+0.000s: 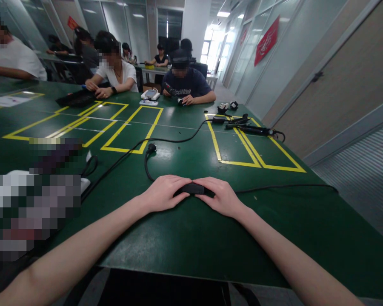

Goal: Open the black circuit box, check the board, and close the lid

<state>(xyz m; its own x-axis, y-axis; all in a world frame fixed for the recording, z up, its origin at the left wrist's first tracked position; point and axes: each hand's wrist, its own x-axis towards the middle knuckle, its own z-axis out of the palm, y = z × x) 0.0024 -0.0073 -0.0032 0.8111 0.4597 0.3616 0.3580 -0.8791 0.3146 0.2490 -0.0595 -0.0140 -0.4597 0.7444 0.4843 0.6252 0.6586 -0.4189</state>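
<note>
Both my hands grip a small black block [194, 188] just above or on the green table, in front of me. My left hand [166, 192] pinches its left end between thumb and fingers. The right end is pinched the same way by my right hand [220, 195]. From behind my left hand a black cord curves back to a plug [151, 148] lying on the table. Another black cord [284, 185] runs from my right hand to the table's right edge. My fingers partly cover the block, so its full shape is hidden.
Yellow tape rectangles [239, 163] mark the green table [185, 246]. A long black device [255, 129] with a cord lies at the back right. Behind it are small black-and-white items [223, 107]. People sit across the table, one beside a black tray [76, 98]. Blurred items lie at left.
</note>
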